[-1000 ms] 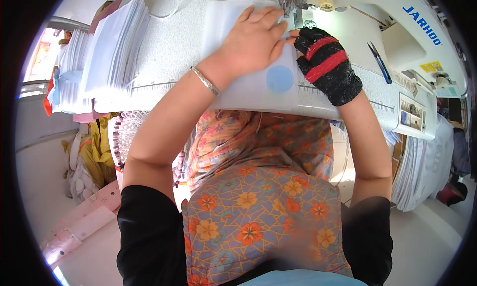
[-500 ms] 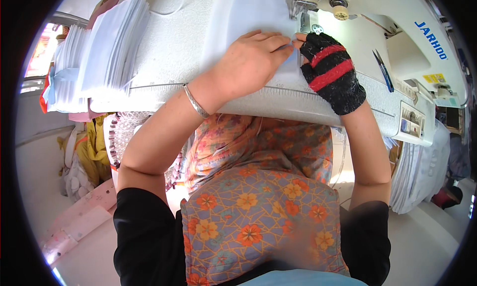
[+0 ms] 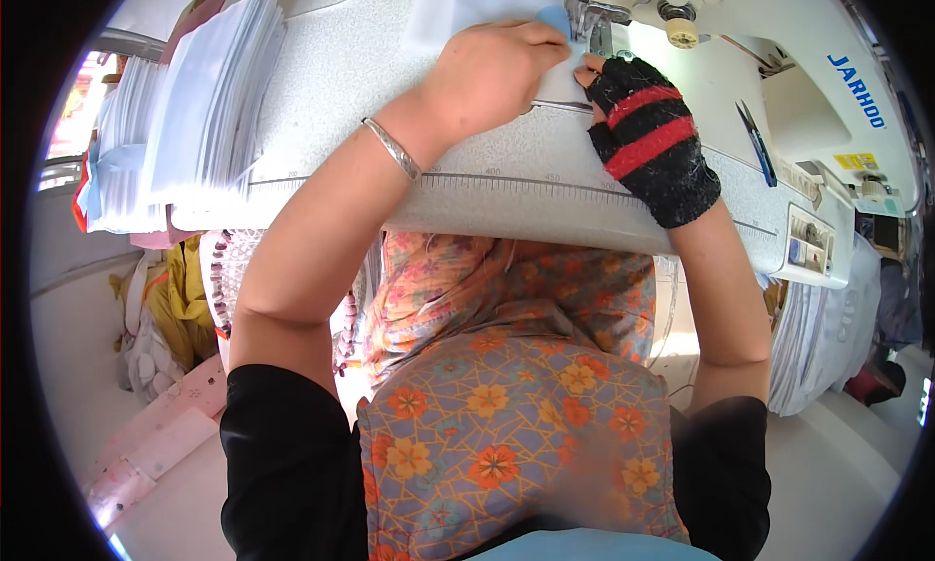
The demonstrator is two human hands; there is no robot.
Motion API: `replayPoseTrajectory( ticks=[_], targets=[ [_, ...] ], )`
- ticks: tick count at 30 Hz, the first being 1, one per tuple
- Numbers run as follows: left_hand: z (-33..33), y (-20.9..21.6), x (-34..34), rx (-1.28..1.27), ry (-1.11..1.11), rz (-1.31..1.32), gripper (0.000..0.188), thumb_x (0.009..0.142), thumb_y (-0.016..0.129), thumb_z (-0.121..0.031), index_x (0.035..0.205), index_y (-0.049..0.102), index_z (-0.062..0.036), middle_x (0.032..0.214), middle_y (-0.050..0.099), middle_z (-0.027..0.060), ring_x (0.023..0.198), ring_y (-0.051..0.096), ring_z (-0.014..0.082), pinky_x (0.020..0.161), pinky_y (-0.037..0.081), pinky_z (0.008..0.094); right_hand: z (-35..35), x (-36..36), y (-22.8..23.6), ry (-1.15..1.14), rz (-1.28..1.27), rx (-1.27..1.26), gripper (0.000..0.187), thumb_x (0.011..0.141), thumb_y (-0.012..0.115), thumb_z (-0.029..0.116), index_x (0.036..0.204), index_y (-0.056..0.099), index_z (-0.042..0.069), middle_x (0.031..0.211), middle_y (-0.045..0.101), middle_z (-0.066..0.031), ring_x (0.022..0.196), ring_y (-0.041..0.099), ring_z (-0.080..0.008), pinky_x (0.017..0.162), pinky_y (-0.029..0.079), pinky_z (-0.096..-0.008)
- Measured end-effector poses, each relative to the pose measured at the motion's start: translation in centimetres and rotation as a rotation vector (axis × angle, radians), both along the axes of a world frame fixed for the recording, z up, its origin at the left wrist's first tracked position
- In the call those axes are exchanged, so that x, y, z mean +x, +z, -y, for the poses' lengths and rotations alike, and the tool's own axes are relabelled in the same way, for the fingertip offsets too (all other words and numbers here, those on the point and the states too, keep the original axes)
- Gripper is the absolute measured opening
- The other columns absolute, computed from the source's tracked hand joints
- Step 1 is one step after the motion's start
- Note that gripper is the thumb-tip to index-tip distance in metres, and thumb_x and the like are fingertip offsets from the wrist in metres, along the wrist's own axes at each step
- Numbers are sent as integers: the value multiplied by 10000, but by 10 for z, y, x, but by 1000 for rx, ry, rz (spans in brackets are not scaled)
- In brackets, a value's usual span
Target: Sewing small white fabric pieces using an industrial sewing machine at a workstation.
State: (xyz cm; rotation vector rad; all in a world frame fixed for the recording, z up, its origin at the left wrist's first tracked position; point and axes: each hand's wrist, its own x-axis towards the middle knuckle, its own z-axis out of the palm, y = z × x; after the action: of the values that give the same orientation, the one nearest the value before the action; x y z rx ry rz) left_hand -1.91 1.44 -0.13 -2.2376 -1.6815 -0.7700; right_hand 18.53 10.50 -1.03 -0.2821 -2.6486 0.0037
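Note:
A sheet of pale, sheer white fabric [image 3: 440, 16] lies on the sewing machine bed, reaching up to the presser foot [image 3: 588, 20]. At its near end, my bare left hand [image 3: 492, 79] is closed, its fingers pressed together on the fabric by a small light-blue patch [image 3: 555, 18]. A silver bangle [image 3: 392, 147] circles that wrist. My right hand [image 3: 648, 132], in a black fingerless glove with red stripes, rests just right of the foot. Its fingers are curled, the tips close to the needle plate; whatever they may hold is hidden.
Stacked white sheets [image 3: 209, 93] stand at the left of the table. Blue-handled thread snips [image 3: 757, 144] lie to the right, below the machine arm [image 3: 828, 84]. A ruler strip [image 3: 467, 182] runs along the front edge. More white pieces [image 3: 823, 337] hang at the right.
The white fabric has moved away from me under the presser foot, baring the bed in front. My left hand followed it forward; my right hand stayed almost in place.

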Motion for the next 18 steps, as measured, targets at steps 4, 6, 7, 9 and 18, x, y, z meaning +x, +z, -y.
replayPoseTrajectory(
  ticks=[4, 6, 7, 9, 18],
  targets=[
    [-5, 0, -2, -21, 1, 0, 313, 803, 580, -32, 1087, 704, -71, 1137, 670, 22, 1020, 651, 237, 871, 544, 374, -1, 2, 0, 5, -22, 1, 432, 765, 610, 25, 1196, 620, 50, 1264, 612, -137, 1096, 587, -349, 973, 480, -439],
    [-3, 0, -1, -38, 5, 7, 313, 805, 583, -37, 1093, 702, -72, 1144, 667, 20, 1022, 650, 238, 873, 543, 374, -2, 1, -1, 15, -41, -11, 423, 771, 606, 23, 1192, 623, 55, 1258, 615, -130, 1089, 587, -347, 970, 479, -439],
    [-3, 1, -1, -54, 15, 17, 314, 807, 585, -41, 1098, 699, -72, 1152, 663, 18, 1025, 649, 239, 875, 543, 374, -2, 2, -1, 7, -41, -11, 423, 771, 606, 23, 1192, 623, 55, 1258, 615, -130, 1089, 587, -347, 970, 479, -439],
    [-7, -1, -1, -48, 21, 7, 317, 807, 587, -44, 1103, 697, -72, 1158, 659, 17, 1026, 649, 239, 873, 544, 373, -2, 1, -2, 9, -54, -12, 414, 772, 606, 16, 1184, 629, 57, 1245, 621, -126, 1082, 589, -346, 967, 480, -439],
    [-10, 2, -3, -68, 34, 3, 335, 815, 578, -48, 1129, 690, -79, 1207, 640, 26, 1023, 650, 248, 861, 553, 373, -3, 1, -6, -14, -55, -25, 405, 777, 611, 12, 1178, 638, 62, 1238, 620, -121, 1089, 585, -345, 979, 475, -433]
  ],
)
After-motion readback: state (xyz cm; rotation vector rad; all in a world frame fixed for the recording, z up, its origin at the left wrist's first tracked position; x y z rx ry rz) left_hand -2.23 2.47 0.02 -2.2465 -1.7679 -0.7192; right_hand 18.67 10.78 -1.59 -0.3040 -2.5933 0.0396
